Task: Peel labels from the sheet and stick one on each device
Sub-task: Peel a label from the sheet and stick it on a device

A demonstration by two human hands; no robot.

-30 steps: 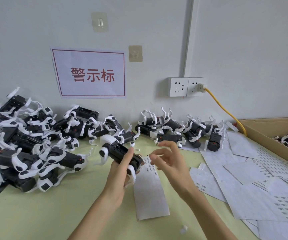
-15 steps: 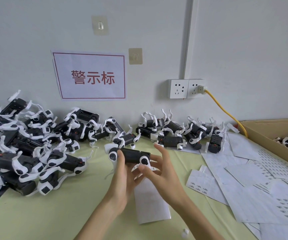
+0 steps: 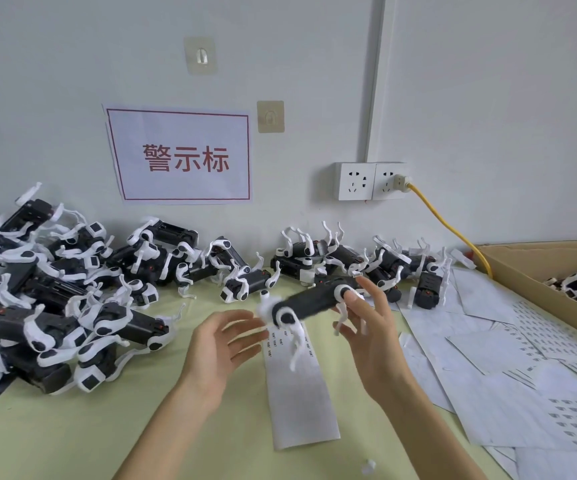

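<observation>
**A:** How were the hands placed, and where was the device?

**B:** The device (image 3: pixel 309 301), black with white legs, was seen blurred above the label strip (image 3: pixel 299 386). Its right end was touched by the fingertips of the right hand (image 3: pixel 371 336), whose fingers were spread and only loosely bent. The left hand (image 3: pixel 223 344) was held open, fingers relaxed, just beside the left end; whether it was touched there could not be told. No firm grip was shown on either side.

**A:** What could have gone wrong from there?

**B:** It was judged that the device could be dropped, since it was supported by little more than fingertips. If dropped, it would likely land on the strip, and the few labels left at the top could be creased or scuffed. The thin legs could also be caught on the pile of devices (image 3: pixel 58 303) at the left, so labelled and unlabelled ones might be mixed. Whether a label had been stuck on could not be made out.

**A:** And the surface and the room?

**B:** A pale yellow-green counter (image 3: pixel 72 438) was set against a light wall. More devices (image 3: pixel 366 261) were lined along the back, loose sheets (image 3: pixel 508 382) were spread at the right, and a cardboard box (image 3: pixel 536 268) holding further devices stood at the far right. A red-lettered sign (image 3: pixel 183 155), two wall hooks, and a socket (image 3: pixel 371 181) with a yellow cable (image 3: pixel 449 225) were seen on the wall.
</observation>
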